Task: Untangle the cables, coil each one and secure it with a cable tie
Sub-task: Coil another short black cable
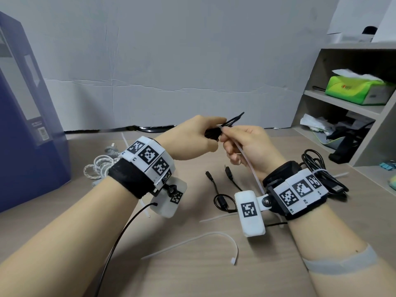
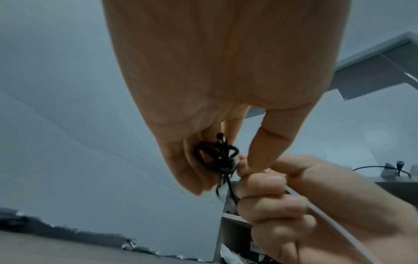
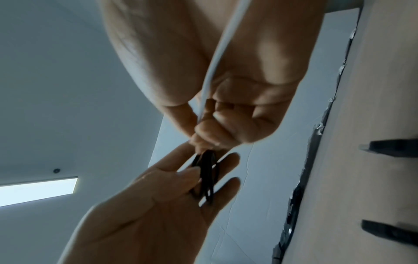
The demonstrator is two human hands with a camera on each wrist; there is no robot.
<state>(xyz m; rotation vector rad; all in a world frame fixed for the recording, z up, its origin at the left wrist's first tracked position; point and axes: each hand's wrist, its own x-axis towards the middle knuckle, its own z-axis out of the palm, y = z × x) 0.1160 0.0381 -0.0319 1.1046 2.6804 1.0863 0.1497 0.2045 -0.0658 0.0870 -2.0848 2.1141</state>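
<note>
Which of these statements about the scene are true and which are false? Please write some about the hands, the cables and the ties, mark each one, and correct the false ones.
1. The left hand holds a small black cable bundle above the table. True.
2. The right hand holds a black cable tie. False: it pinches a white cable tie.
3. A loose white tie lies on the table near the forearms. True.
4. The white coiled cable lies at the right of the table. False: it lies at the left, behind the left wrist.
5. A green tissue pack sits on the shelf. True.
</note>
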